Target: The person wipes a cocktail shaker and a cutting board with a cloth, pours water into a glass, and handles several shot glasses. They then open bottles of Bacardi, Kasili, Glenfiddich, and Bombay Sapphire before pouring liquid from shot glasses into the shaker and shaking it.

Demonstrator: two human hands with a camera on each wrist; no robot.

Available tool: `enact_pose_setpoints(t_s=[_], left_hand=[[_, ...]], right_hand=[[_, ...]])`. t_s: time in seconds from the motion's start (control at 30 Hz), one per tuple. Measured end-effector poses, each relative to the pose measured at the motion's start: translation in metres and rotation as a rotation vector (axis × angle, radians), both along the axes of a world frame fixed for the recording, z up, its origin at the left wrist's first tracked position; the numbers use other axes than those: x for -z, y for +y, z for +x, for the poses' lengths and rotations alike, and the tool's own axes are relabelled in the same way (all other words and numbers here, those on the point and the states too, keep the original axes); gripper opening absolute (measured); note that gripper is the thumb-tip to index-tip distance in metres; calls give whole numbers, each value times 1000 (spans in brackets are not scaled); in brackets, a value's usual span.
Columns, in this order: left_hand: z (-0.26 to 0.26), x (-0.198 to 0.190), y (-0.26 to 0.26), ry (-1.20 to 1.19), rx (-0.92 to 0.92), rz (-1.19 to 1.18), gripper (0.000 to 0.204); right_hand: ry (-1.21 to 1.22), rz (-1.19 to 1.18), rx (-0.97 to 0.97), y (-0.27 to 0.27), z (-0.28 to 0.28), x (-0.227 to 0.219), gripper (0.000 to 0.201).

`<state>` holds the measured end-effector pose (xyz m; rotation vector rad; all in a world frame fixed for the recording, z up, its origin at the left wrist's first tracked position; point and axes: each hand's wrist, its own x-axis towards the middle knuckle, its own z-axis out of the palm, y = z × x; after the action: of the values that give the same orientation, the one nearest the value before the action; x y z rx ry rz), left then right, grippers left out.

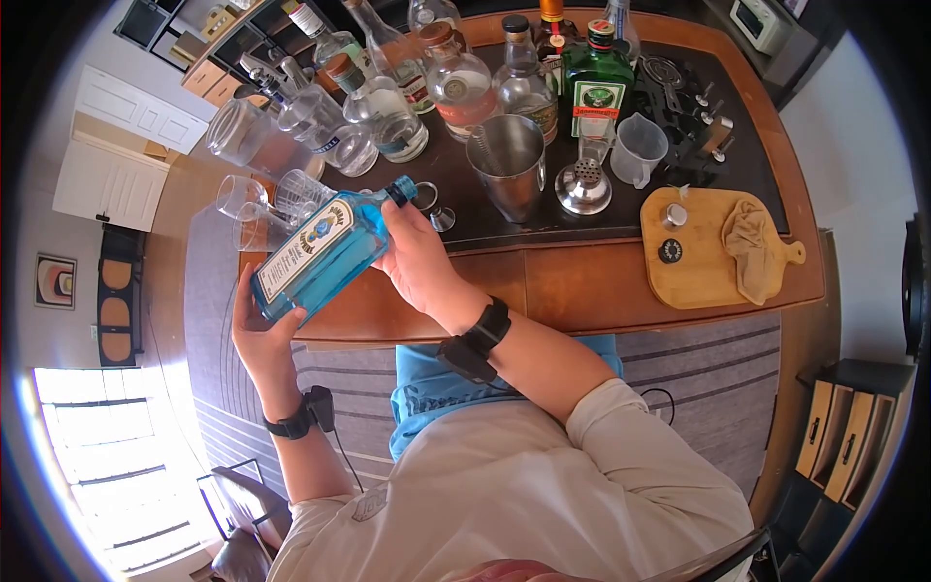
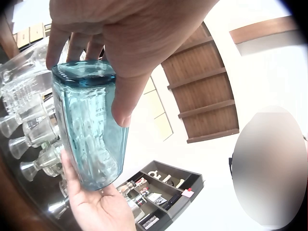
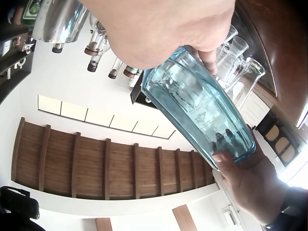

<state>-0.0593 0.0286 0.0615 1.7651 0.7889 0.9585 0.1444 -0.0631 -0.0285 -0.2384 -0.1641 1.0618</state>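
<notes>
Tilted in the air over the table's front edge is a blue glass gin bottle [image 1: 325, 254] with a pale label, its neck pointing to the upper right. My left hand [image 1: 262, 339] grips the base end, thumb on one side and fingers on the other. Around the neck and shoulder, my right hand [image 1: 419, 257] holds the other end. In the left wrist view the bottle's thick base [image 2: 84, 74] sits close under the left hand. Clear liquid shows through the glass [image 3: 207, 110] in the right wrist view. My right palm hides part of the neck there.
Drinking glasses [image 1: 247, 209] stand left of the bottle, with a jigger [image 1: 441, 215] beyond it. Several bottles [image 1: 456, 82] line the back. Further right are a metal shaker tin [image 1: 506, 160], a strainer top [image 1: 585, 189], a plastic jug [image 1: 639, 150] and a cutting board [image 1: 703, 276] with a cloth [image 1: 747, 247].
</notes>
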Motion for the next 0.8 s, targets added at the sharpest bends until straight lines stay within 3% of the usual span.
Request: enact_pose_setpoints(t_s=[0.13, 0.43, 0.53, 0.63, 0.67, 0.73, 0.8], left_hand=[[-1, 9, 5, -38, 19, 10, 97], [2, 44, 8, -115, 60, -83, 103], [0, 61, 11, -196, 93, -118, 106], [-5, 76, 14, -226, 131, -134, 111], [-6, 80, 16, -234, 155, -119, 111], [-9, 85, 17, -204, 157, -94, 114], [-11, 85, 18, -128, 234, -164, 116]], right_hand=[[21, -12, 14, 0, -1, -3, 31], [-185, -134, 70, -15, -1, -18, 36], [-372, -35, 93, -17, -1, -19, 48], [-618, -127, 192, -17, -12, -26, 74], [-623, -127, 193, -19, -13, -28, 74], [-960, -231, 353, -29, -12, -46, 80], [-1052, -223, 404, -28, -14, -47, 87]])
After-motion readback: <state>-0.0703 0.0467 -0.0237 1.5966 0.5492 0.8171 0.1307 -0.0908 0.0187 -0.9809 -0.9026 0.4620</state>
